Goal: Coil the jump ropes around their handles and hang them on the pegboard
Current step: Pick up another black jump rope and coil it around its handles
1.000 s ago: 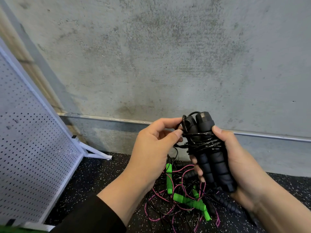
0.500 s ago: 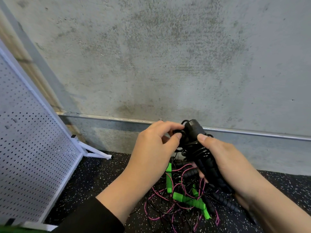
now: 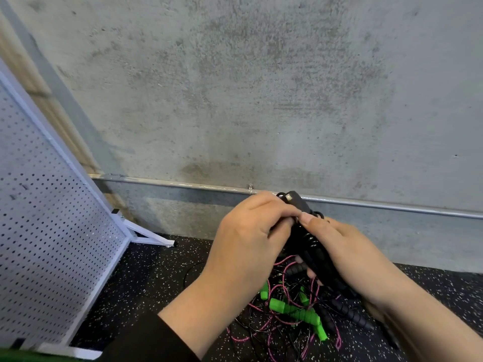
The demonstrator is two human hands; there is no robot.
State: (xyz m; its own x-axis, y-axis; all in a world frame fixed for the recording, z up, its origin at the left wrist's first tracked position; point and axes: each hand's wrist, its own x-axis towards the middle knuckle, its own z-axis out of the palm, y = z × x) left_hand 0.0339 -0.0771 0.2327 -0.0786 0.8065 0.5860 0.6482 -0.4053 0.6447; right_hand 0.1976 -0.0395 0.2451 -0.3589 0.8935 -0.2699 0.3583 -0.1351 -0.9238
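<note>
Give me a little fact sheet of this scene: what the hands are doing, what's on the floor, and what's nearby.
left hand: pinches cord at the top of the black rope
right hand: grips the black rope, cord coiled round its handles
floor pile: tangled ropes, green handles, pink and black cords
pegboard: white, at left, tilted, on a stand
wall: grey concrete, pipe along its base
hanging: not yet done

black sleeve (image 3: 151, 340) on left arm, hands bare.

Gym/storage corner — speckled rubber floor (image 3: 146, 273), concrete wall (image 3: 261, 87), pegboard (image 3: 49, 231).
</note>
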